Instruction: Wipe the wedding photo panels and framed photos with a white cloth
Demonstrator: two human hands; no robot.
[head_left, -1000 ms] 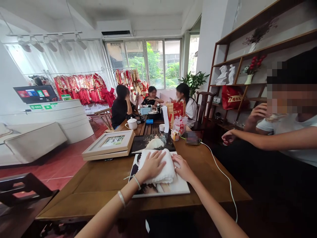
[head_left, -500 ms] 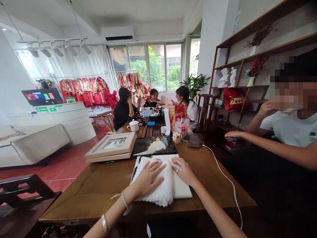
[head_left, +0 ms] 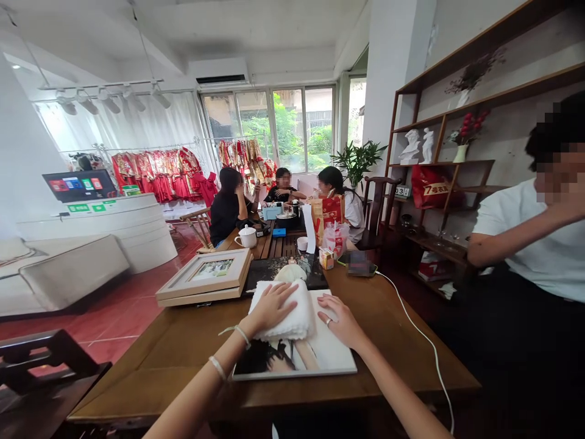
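Observation:
A large photo print lies flat near the front edge of the wooden table. A folded white cloth rests on its far half. My left hand lies flat on the cloth, fingers spread and pressing down. My right hand, wearing a ring, rests open on the print just right of the cloth and steadies it. The lower part of the picture shows below the cloth.
Stacked wooden picture frames and a dark print lie beyond. A white cable runs from a phone. A person in white sits at the right. Others sit at the far end; a dark chair stands at the left.
My left hand slid the cloth toward me over the print, then pushed it back away, so the lower picture shows again. The person at the right drew their arm back.

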